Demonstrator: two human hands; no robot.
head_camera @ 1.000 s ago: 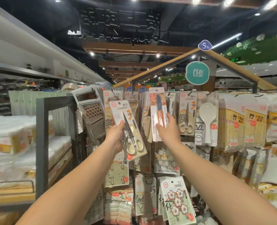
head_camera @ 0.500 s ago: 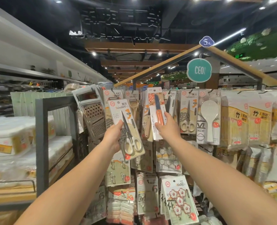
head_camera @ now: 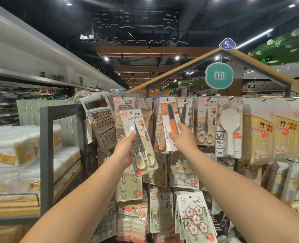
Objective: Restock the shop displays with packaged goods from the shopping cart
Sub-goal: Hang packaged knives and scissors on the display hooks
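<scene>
The folding knife pack (head_camera: 169, 125), held up against the top row of the hanging display, sits pinched in the right hand (head_camera: 182, 135), its top edge level with the hooks. This looks like the hanging step: the card's hole must next find a peg among the knife cards. The left hand (head_camera: 125, 148) grips a scissors pack (head_camera: 138, 139), tilted, just beside the grater (head_camera: 101, 125), probably waiting its turn.

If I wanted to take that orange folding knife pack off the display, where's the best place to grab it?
Pinch the lower half of the folding knife pack from the front, thumb on one face, fingers behind, much as the right hand holds it. The card is flat and thin, and its top is needed at the hook.
</scene>
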